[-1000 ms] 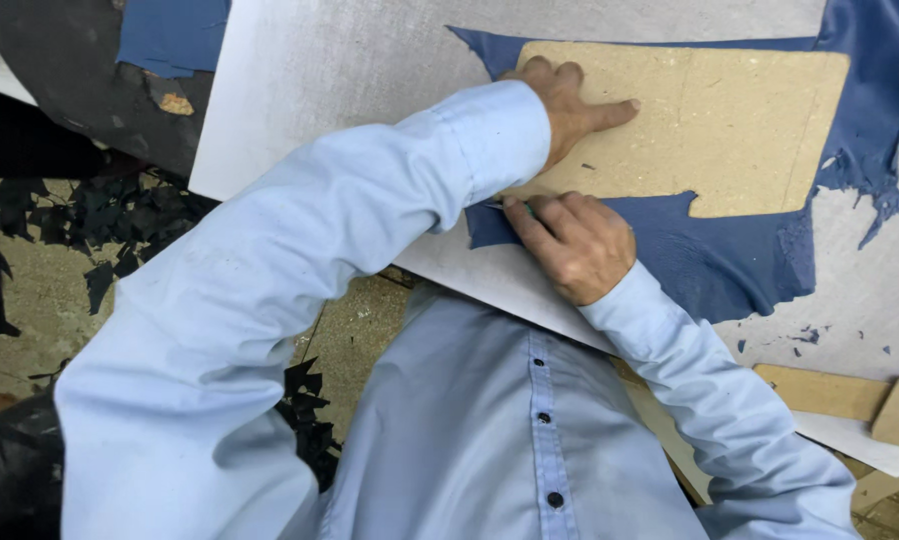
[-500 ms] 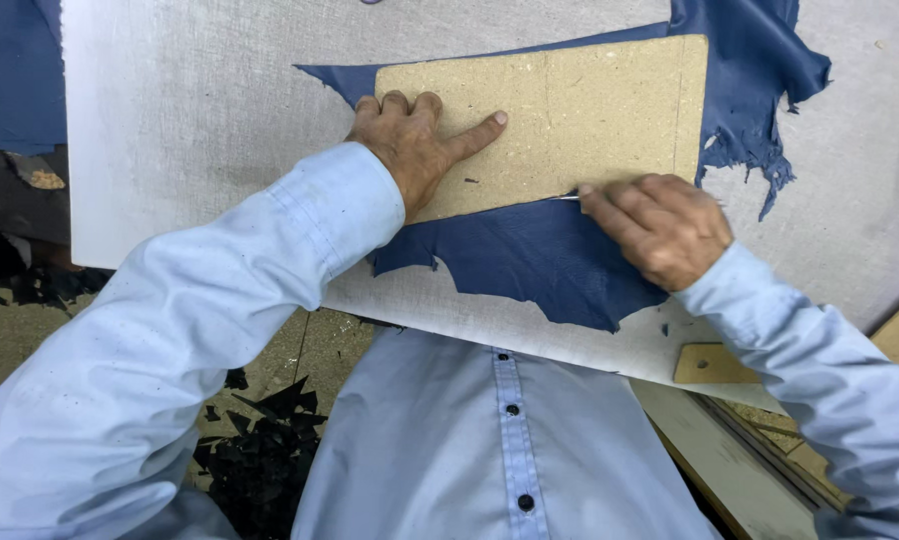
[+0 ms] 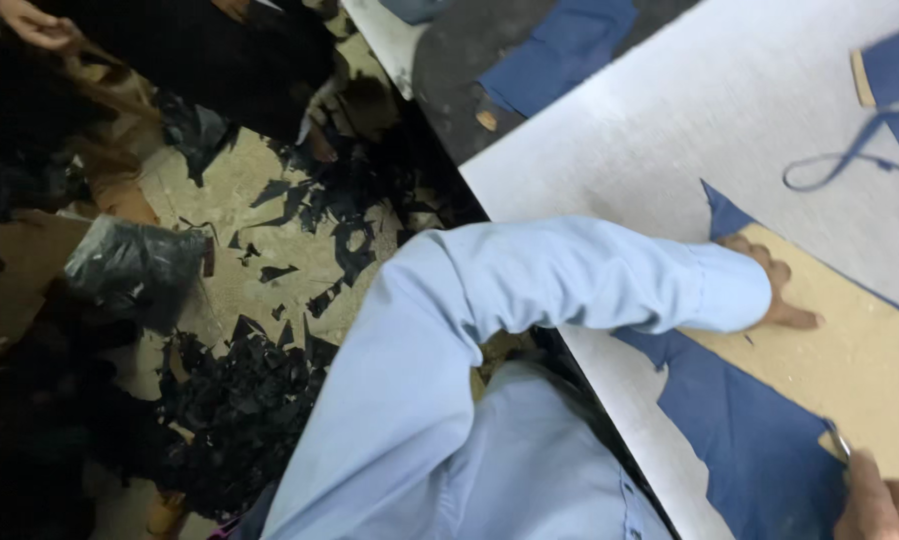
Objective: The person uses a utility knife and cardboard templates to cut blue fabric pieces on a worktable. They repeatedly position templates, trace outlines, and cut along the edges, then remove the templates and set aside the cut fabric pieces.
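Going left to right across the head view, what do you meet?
Black plastic bag → black scraps on the floor → light blue sleeve → left hand pressing the tan board template → right hand with a thin blade at the board's edge.

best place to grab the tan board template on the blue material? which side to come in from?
Probably the upper-left corner of the tan board template, near the left hand that presses it flat. It lies flush on the blue material, so no edge is raised: press from above or pinch that corner. Avoid the lower edge, where the right hand works a thin blade.
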